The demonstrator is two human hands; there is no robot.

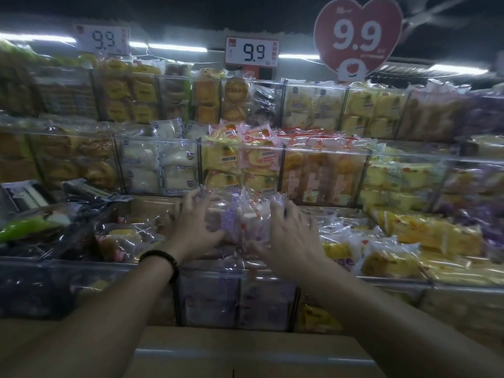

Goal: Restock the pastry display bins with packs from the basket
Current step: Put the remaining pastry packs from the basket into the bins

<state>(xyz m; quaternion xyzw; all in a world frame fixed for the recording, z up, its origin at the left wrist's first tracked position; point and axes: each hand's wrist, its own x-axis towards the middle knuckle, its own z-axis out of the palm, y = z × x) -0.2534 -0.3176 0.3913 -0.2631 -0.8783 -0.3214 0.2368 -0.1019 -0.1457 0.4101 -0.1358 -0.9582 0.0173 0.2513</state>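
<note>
Pastry packs (240, 219), head view: a bunch of crinkly clear-plastic packs with purple and white print, held between both hands over the front clear acrylic bin (218, 271). Left hand (195, 223) grip: fingers curled, pressing the bunch's left side. Right hand (293, 236) grip: fingers spread and bent, clamped on its right side. Black beaded bracelet (163, 259) on left wrist. Front bin already holds similar purple-print packs behind its glossy wall. Just right: yellow sponge-cake packs (409, 241), soft blocky shapes. Left: dark wrappers and a green pack (30, 226). Behind: tiered transparent bins of white, yellow and orange packs. Above: rectangular 9.9 price tag (252, 51) and red heart-shaped 9.9 sign (357, 34). Image dim and blurry; pack count in the hands unreadable.
</note>
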